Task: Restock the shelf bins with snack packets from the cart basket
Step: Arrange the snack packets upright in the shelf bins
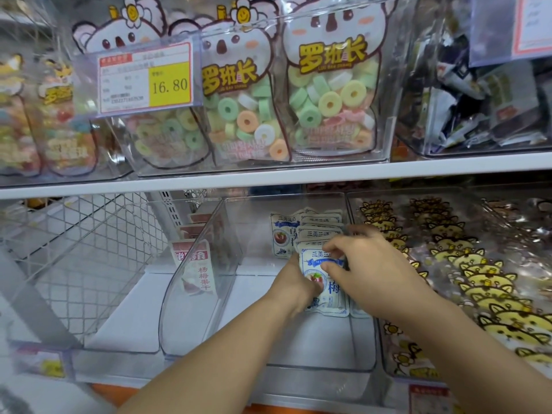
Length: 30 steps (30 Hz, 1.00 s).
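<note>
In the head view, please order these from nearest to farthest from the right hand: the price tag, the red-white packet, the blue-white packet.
1. blue-white packet, pinched by the right hand.
2. red-white packet, farther to the left.
3. price tag, high up on the left.

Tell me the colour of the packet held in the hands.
The packet is white with blue print and a red fruit picture; head view.

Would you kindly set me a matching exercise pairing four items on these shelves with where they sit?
Items:
1. ring candy bags
2. white-blue packets
3. yellow cat packets
4. red-topped packets

Places:
A. lower shelf, right bin
B. upper shelf
C. lower shelf, left bin
D. lower shelf, middle bin

Pairs: 1-B, 2-D, 3-A, 4-C.
</note>
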### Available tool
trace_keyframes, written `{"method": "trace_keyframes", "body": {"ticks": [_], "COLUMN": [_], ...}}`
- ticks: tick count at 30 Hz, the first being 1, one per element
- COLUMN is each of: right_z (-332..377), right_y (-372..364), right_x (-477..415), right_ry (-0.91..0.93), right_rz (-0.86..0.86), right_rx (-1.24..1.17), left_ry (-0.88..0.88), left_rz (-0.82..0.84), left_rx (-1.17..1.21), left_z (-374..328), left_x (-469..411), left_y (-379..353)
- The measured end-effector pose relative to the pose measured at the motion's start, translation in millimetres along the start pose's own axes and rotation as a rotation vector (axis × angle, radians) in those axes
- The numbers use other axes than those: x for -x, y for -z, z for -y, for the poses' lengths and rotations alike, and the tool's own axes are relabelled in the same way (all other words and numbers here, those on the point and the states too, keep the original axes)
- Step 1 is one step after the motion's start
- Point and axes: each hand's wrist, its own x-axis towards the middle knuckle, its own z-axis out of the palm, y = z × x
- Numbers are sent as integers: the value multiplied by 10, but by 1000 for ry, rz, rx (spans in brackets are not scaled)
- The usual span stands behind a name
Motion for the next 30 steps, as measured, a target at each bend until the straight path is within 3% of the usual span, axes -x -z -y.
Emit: {"method": "trace_keyframes", "body": {"ticks": [5, 10, 16, 30], "right_z": [-23, -34, -110, -130], "right_y": [-24, 82, 239, 195], "right_x": [-5, -19, 97, 103], "right_ry": [-15, -18, -66, -59], "right_rz": [-34, -40, 86, 87], "right_rx": [-30, -103, -9, -66], "left_ry": [-59, 10, 30, 103], "left_rz": [47, -52, 6, -41], "left_rx": [88, 46, -6, 18], "left_z": [24, 25, 39, -128], "left_x": [42, 84, 99, 184], "left_y": [57, 35, 75, 73]}}
